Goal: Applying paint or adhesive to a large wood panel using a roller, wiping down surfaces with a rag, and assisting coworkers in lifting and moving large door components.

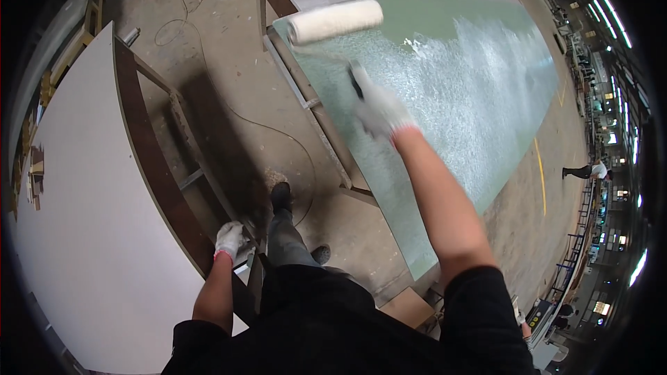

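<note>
Right hand [381, 111] gloved and closed round the handle of the paint roller [335, 21], whose sleeve sits at the green panel [445, 21]'s near-left corner, I should press evenly, overlapping wet strokes, while my left hand [229, 239] grips the white board [90, 201]'s edge.

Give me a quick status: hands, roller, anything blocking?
Right hand gripping roller on green panel, coating part spread. Left hand resting on white board edge. Nothing blocking.

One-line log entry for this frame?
right hand: grips paint roller on green panel | left hand: rests on white board edge
</note>
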Available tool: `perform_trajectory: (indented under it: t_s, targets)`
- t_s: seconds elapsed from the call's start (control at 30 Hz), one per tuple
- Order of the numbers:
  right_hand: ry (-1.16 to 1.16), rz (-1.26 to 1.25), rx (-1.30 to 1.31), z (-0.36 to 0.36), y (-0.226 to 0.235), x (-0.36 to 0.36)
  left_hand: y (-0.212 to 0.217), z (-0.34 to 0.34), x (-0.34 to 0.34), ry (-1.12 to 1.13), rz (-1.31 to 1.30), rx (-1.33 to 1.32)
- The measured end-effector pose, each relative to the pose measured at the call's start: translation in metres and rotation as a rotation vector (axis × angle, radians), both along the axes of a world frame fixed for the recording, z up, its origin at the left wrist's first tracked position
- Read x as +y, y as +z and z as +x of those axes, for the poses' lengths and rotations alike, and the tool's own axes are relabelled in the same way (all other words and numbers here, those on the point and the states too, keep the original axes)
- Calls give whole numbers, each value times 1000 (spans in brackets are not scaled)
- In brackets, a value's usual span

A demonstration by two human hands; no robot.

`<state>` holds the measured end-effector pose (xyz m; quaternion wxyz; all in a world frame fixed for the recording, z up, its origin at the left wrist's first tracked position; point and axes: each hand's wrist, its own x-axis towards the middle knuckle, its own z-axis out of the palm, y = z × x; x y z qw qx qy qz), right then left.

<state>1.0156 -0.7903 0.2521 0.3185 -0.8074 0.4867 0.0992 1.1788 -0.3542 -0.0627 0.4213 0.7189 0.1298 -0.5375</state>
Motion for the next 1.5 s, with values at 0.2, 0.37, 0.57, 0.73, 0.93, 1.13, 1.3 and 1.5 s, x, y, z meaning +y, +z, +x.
perform_trajectory:
  t_s: [0.2,0.37,0.57,0.73,0.93,1.13,1.3,1.5]
  targets:
    - [52,-41,46,-221,22,157,14,-15,-11,158,29,90]
    - [108,63,172,-207,54,134,-52,-27,39,334,-189,238]
    - [-6,147,50,0,20,17,-57,-30,41,273,-74,225]
    - [-44,68,8,35,-5,-9,-21,-29,3,195,-17,159]
    - [96,-70,-177,-175,-12,122,-13,-29,17,35,-3,42]
    - [-76,55,248,-399,35,304,-43,-30,32,-156,8,-11]
    - [-59,147,293,-307,51,226,-47,-33,39,-162,19,-41]
    - [91,6,2,-106,0,68,-34,-38,23,-44,-8,-53]
